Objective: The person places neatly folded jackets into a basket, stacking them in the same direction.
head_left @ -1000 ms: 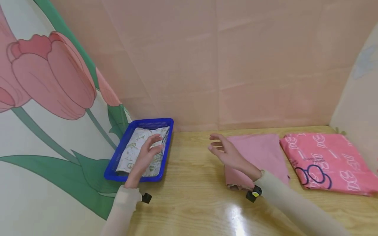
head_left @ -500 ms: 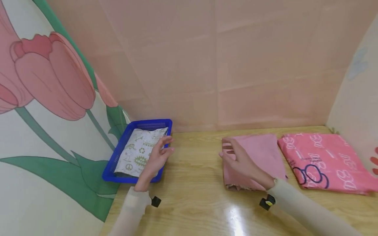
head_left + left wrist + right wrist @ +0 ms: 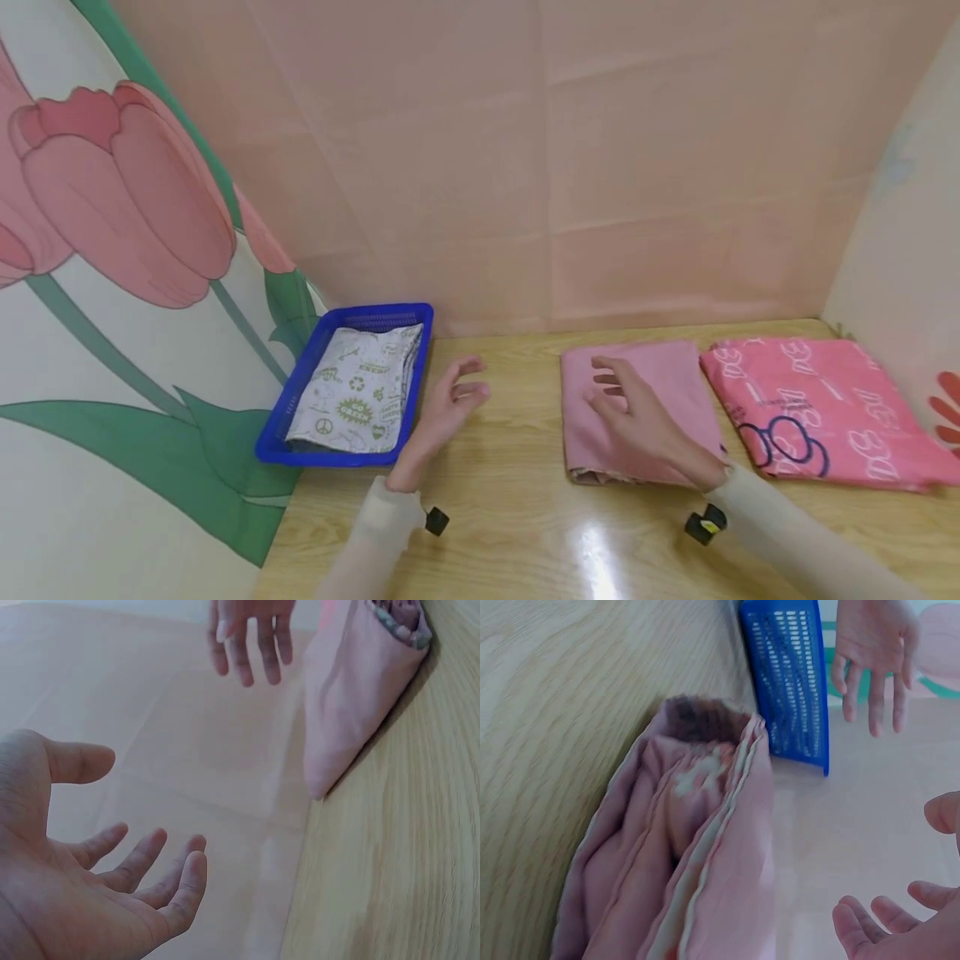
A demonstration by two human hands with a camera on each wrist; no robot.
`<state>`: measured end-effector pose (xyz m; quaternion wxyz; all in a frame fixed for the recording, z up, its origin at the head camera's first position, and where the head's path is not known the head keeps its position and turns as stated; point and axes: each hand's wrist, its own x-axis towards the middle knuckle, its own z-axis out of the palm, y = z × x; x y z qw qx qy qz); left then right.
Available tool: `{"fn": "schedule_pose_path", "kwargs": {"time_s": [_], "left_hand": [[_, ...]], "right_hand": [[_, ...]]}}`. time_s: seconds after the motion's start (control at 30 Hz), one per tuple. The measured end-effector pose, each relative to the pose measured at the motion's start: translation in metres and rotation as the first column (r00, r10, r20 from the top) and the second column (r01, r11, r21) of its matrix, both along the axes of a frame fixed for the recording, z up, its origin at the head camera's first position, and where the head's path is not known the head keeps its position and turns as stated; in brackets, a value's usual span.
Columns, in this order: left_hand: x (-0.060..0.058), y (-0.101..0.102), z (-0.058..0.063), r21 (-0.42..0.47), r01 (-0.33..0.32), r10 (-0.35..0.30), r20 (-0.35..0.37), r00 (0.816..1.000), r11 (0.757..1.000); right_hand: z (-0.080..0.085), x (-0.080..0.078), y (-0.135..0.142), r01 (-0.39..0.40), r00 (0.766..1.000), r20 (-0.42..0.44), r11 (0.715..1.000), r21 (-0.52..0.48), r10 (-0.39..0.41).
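Observation:
My left hand (image 3: 442,414) hovers above the wood table just right of the blue basket (image 3: 270,450), fingers loosely bent and holding nothing. Inside that basket lies a folded white cloth (image 3: 352,392) with green print. My right hand (image 3: 637,417) is over the folded plain pink cloth (image 3: 585,450), its fingers relaxed with nothing between them. The left wrist view shows the pink cloth (image 3: 352,697) apart from both hands. In the right wrist view, the layered folded edge of the pink cloth (image 3: 705,825) faces the camera.
A folded bright pink cloth (image 3: 847,408) with white print and a dark blue bow outline lies right of the plain pink one. Bare wood table (image 3: 502,500) lies between basket and cloths. A pinkish wall covering (image 3: 480,167) stands behind, and a tulip-printed wall (image 3: 135,333) at left.
Both hands have moved to the right. The left has left the space over the basket for the bare table; the right has come over the plain pink cloth. The cloths and basket stay put.

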<state>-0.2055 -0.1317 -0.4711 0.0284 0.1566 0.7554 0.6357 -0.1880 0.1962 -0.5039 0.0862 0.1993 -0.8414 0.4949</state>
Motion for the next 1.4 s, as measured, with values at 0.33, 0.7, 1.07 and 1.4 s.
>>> {"fn": "schedule_pose_path", "kwargs": {"time_s": [0.33, 0.7, 1.07, 1.4], "left_hand": [[-0.002, 0.028, -0.009, -0.016, 0.065, -0.065, -0.009, 0.998, 0.998], [0.003, 0.062, -0.022, -0.029, 0.124, -0.124, -0.008, 0.992, 0.992], [0.006, 0.098, -0.055, -0.070, 0.159, -0.156, 0.041, 0.987, 0.985], [0.008, 0.124, -0.061, -0.062, 0.111, -0.098, 0.189, 0.977, 0.992]], "right_hand": [[-0.006, 0.007, 0.025, 0.062, 0.997, 0.034, 0.995, 0.079, -0.065], [-0.016, 0.011, 0.061, 0.128, 0.991, -0.045, 0.980, 0.153, -0.123], [-0.032, 0.019, 0.088, 0.215, 0.971, -0.149, 0.950, 0.224, -0.185], [-0.047, 0.020, 0.104, 0.249, 0.968, -0.084, 0.953, 0.173, -0.237]]}}
